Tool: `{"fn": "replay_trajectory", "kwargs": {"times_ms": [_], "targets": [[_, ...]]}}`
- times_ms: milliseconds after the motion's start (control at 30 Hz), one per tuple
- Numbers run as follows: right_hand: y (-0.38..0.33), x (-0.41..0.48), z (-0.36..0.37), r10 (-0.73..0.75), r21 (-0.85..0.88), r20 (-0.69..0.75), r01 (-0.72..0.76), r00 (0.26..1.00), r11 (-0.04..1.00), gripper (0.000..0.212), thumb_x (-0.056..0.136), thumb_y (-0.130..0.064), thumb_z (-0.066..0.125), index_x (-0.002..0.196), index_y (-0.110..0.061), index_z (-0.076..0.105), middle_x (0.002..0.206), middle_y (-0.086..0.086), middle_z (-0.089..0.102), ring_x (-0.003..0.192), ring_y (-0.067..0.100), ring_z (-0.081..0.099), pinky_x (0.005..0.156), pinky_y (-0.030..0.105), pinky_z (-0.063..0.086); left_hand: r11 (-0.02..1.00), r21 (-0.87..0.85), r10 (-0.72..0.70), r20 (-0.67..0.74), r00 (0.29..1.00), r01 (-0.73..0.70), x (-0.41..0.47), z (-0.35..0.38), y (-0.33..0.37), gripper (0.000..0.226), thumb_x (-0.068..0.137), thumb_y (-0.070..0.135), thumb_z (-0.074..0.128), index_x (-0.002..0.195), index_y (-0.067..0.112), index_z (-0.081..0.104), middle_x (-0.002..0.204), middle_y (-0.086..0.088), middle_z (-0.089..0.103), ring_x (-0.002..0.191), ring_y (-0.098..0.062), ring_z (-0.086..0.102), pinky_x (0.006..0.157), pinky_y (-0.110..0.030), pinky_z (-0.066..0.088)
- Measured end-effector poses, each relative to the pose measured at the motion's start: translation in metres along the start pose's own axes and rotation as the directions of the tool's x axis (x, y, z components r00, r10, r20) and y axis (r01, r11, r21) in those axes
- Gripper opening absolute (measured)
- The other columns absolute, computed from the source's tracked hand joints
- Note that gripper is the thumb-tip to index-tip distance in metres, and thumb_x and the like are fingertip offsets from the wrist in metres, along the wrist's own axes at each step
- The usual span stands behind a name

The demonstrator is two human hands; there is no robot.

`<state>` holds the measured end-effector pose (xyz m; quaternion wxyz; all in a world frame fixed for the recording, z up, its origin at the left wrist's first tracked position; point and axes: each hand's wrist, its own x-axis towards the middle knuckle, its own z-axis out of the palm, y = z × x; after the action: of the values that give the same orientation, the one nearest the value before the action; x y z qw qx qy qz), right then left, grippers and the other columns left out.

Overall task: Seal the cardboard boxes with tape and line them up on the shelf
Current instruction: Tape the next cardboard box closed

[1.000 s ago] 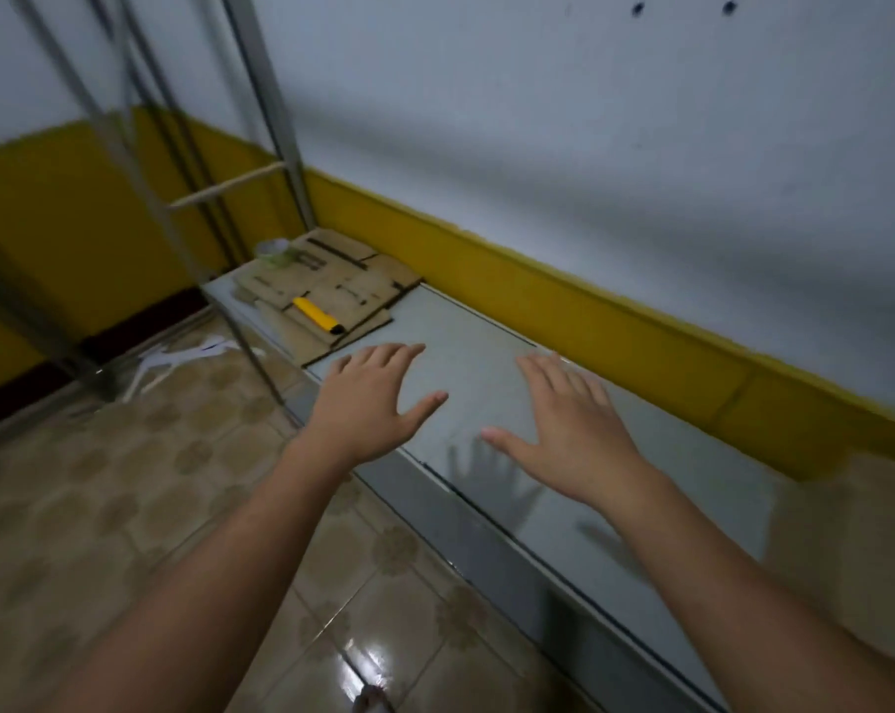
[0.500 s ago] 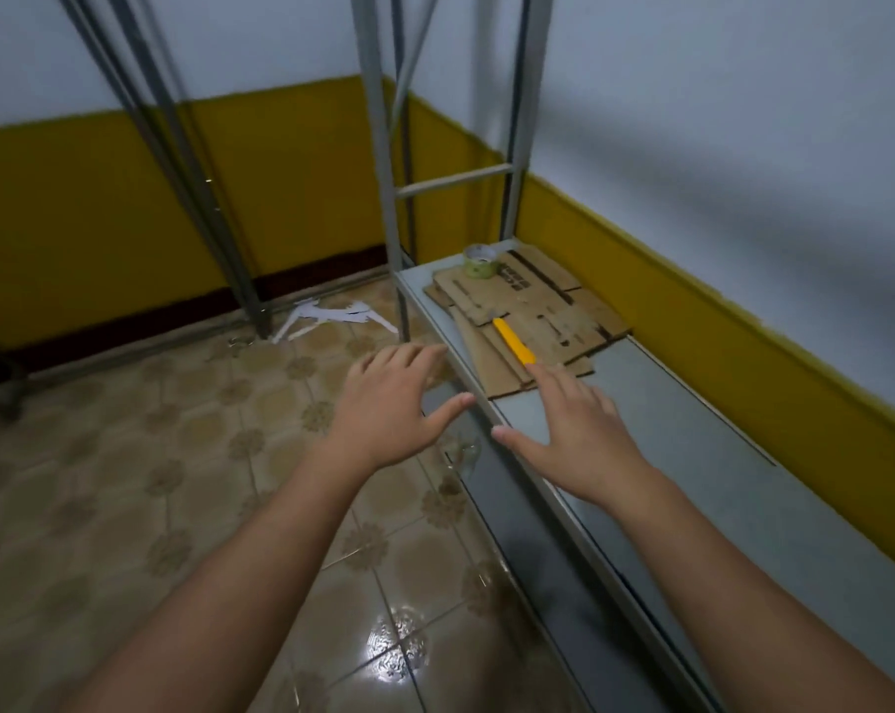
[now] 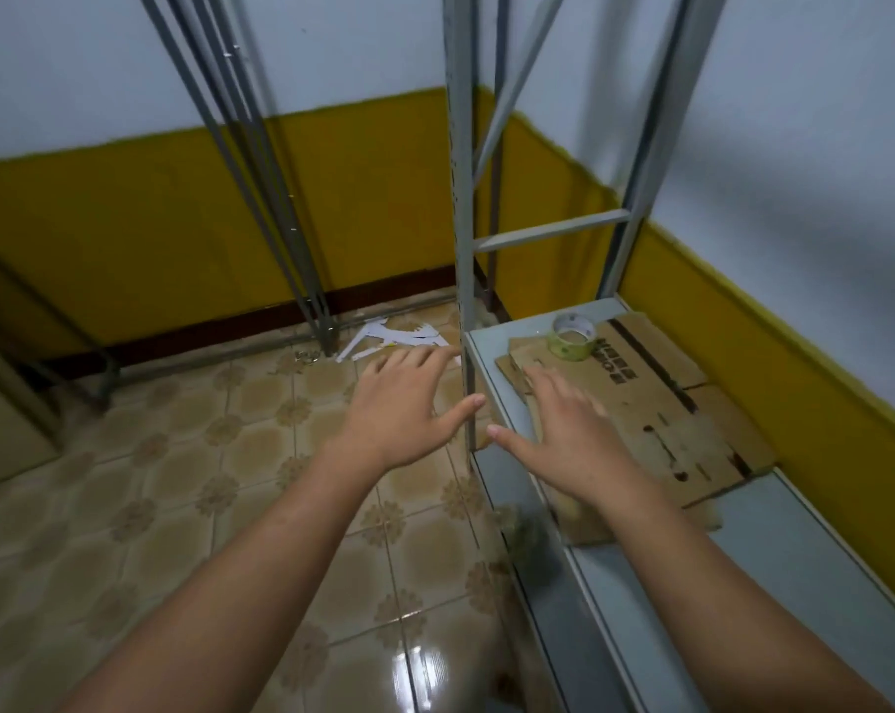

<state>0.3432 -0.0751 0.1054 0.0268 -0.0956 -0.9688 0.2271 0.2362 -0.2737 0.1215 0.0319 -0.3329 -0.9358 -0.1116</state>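
Flattened cardboard boxes [image 3: 661, 409] lie stacked on the grey metal shelf [image 3: 805, 548] at its left end. A roll of clear tape [image 3: 573, 338] stands on the far part of the cardboard. My right hand [image 3: 563, 434] hovers palm down, fingers spread, over the near left part of the stack, and it covers whatever lies under it. My left hand [image 3: 409, 403] is spread open over the tiled floor just left of the shelf's front post [image 3: 460, 198]. Neither hand holds anything.
The shelf frame's grey uprights and a crossbar [image 3: 553, 234] rise at the shelf's left end. More slanted metal bars [image 3: 249, 162] stand further left. White paper scraps [image 3: 388, 339] lie on the floor by the yellow and white wall.
The view has swung left along the shelf toward the cardboard stack. Both hands have moved with it, and the right hand now covers the yellow tool seen earlier on the cardboard.
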Motion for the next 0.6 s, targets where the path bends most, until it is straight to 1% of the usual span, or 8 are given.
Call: {"fn": "replay_trajectory", "kwargs": {"times_ms": [133,200,300,367,467,533,600], "targets": [[0.024,0.059,-0.004,0.037,0.040,-0.003,-0.037,0.999,0.999,0.098,0.086,-0.083,0.046,0.161,-0.027,0.019,0.168,-0.006,0.024,0.153,0.017,0.026,0.122,0.054,0.027,0.999,-0.024,0.027,0.006,1.000,-0.027,0.068,0.007,-0.003,0.076,0.094,0.085,0.029,0.154,0.039,0.039,0.152,0.014,0.051,0.143,-0.013,0.045,0.115,-0.044,0.040],[0.039,0.082,-0.005,0.070,0.055,-0.009,-0.070,0.997,0.996,0.096,0.086,-0.081,0.048,0.160,-0.028,0.020,0.166,-0.007,0.027,0.151,0.017,0.029,0.121,0.052,0.028,0.997,-0.048,0.059,0.010,0.998,-0.059,0.102,0.016,-0.003,0.073,0.095,0.083,0.034,0.153,0.039,0.041,0.151,0.014,0.052,0.142,-0.014,0.045,0.113,-0.045,0.041],[0.065,0.112,-0.010,0.160,0.076,-0.027,-0.158,0.987,0.985,0.094,0.086,-0.080,0.050,0.159,-0.029,0.022,0.165,-0.007,0.030,0.149,0.020,0.033,0.119,0.053,0.030,0.985,-0.078,0.155,0.028,0.988,-0.153,0.158,0.039,0.001,0.068,0.097,0.081,0.038,0.150,0.039,0.043,0.146,0.015,0.053,0.139,-0.013,0.046,0.109,-0.044,0.043],[0.089,0.130,-0.010,0.242,0.094,-0.059,-0.236,0.968,0.967,0.090,0.085,-0.081,0.048,0.157,-0.031,0.025,0.161,-0.007,0.036,0.145,0.021,0.039,0.115,0.054,0.035,0.964,-0.112,0.247,0.055,0.968,-0.240,0.198,0.060,0.005,0.067,0.097,0.079,0.039,0.149,0.038,0.044,0.144,0.015,0.054,0.137,-0.012,0.048,0.108,-0.045,0.044],[0.125,0.148,-0.009,0.380,0.143,-0.125,-0.363,0.916,0.921,0.083,0.084,-0.080,0.053,0.151,-0.032,0.036,0.148,-0.005,0.046,0.134,0.021,0.048,0.106,0.048,0.045,0.920,-0.131,0.387,0.156,0.909,-0.369,0.258,0.097,0.013,0.065,0.096,0.077,0.045,0.149,0.040,0.041,0.146,0.014,0.051,0.138,-0.013,0.045,0.107,-0.048,0.045],[0.145,0.153,-0.005,0.510,0.211,-0.115,-0.481,0.852,0.851,0.081,0.085,-0.074,0.061,0.149,-0.030,0.039,0.144,-0.005,0.046,0.131,0.019,0.048,0.103,0.043,0.047,0.863,-0.137,0.505,0.215,0.836,-0.487,0.293,0.122,0.021,0.063,0.094,0.073,0.053,0.147,0.041,0.041,0.145,0.015,0.050,0.138,-0.014,0.045,0.106,-0.047,0.045],[0.163,0.151,0.003,0.640,0.235,-0.076,-0.610,0.765,0.757,0.083,0.083,-0.073,0.064,0.149,-0.030,0.039,0.143,-0.005,0.044,0.131,0.019,0.046,0.102,0.043,0.049,0.785,-0.174,0.619,0.262,0.741,-0.594,0.321,0.143,0.030,0.063,0.090,0.070,0.061,0.144,0.042,0.043,0.143,0.016,0.051,0.137,-0.014,0.045,0.107,-0.042,0.043]]}}
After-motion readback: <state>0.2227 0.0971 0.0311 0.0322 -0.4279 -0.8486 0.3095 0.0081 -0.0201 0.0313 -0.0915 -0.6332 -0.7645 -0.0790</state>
